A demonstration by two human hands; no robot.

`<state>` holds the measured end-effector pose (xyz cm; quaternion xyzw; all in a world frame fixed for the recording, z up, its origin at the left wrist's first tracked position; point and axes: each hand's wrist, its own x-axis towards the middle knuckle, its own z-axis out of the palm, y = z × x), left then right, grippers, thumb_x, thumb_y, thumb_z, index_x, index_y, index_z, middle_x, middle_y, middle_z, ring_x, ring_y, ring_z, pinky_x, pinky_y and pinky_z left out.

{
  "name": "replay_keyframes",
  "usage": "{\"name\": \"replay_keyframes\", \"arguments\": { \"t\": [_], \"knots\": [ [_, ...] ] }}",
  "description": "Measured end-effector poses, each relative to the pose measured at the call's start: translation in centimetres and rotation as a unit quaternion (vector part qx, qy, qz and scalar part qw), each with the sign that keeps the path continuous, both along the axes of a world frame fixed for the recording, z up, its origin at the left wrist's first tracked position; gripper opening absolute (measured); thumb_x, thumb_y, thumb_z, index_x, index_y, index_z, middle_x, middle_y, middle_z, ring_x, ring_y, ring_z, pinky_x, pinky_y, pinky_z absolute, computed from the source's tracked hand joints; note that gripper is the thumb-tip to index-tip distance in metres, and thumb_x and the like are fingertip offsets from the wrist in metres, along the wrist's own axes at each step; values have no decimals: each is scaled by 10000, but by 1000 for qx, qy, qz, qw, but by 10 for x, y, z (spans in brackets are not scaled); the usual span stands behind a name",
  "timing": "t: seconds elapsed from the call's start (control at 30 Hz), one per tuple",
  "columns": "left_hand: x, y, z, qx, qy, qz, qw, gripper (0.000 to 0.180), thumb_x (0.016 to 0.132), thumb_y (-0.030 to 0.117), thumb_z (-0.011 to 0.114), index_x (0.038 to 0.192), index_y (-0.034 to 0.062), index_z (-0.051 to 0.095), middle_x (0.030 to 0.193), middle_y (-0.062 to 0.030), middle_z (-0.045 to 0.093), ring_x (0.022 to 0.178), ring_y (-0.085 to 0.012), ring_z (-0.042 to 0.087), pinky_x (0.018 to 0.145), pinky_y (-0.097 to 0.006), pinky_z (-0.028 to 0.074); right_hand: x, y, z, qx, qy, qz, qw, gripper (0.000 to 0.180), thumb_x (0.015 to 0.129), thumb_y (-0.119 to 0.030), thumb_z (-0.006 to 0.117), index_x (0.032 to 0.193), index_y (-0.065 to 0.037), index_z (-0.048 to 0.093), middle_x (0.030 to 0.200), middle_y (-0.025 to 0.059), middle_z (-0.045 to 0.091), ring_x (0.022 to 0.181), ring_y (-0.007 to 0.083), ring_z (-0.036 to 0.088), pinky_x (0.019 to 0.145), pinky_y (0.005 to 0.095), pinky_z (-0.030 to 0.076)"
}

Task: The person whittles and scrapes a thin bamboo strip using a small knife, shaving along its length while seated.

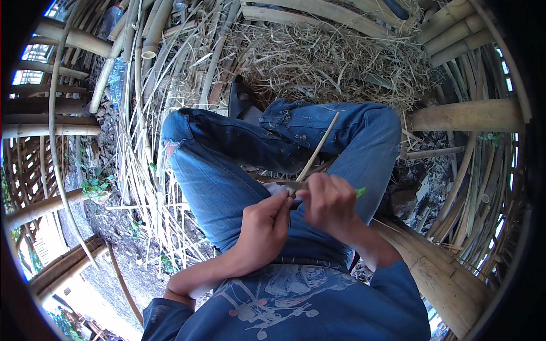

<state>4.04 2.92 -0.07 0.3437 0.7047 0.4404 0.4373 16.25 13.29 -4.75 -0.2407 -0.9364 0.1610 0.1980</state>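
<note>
I sit cross-legged in blue jeans (pixel 227 170) among bamboo. My left hand (pixel 264 227) grips a knife whose grey blade (pixel 293 186) pokes out toward the right. My right hand (pixel 330 204) is closed around a thin bamboo strip (pixel 319 149) that slants up and away over my right knee; a green end (pixel 361 192) of it shows past my fingers. The blade meets the strip just where the two hands come together above my lap.
Long bamboo slivers (pixel 142 170) lie fanned out on the ground at my left. A heap of dry shavings (pixel 318 62) fills the space ahead. Thick bamboo poles (pixel 466 115) run along the right, and one pole (pixel 438 273) lies beside my right hip.
</note>
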Motion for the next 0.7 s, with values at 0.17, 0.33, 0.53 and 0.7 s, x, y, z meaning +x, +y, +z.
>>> {"name": "replay_keyframes", "arguments": {
  "t": [0.17,0.33,0.53,0.7],
  "knots": [
    [-1,-2,-3,-6,-3,-6,1000,159,917,35,493,980,-47,614,558,-16,470,522,-43,409,461,-227,337,3,18,-4,87,-25,-28,995,361,948,-330,412,686,-84,445,546,65,458,444,244,501,411,357,378],
    [-5,-16,4,-64,-23,-28,997,174,921,38,489,1005,-49,614,579,-18,476,543,-44,418,484,-214,350,16,72,-1,15,-103,-295,950,278,933,-263,454,751,-59,505,557,88,506,459,263,528,420,369,398],
    [-4,-12,-7,-23,16,59,998,76,862,-14,531,828,-60,581,614,-123,537,502,-142,496,470,-285,384,2,13,18,-66,-7,-36,997,234,903,-234,495,746,-60,489,595,100,512,508,265,553,472,367,436],
    [-6,-10,-8,32,71,18,997,58,829,-62,527,813,-62,583,667,-126,560,544,-180,538,506,-284,409,-8,-15,5,-81,13,25,996,320,919,-313,471,715,-67,461,600,82,502,520,251,557,473,357,445]
  ]
}}
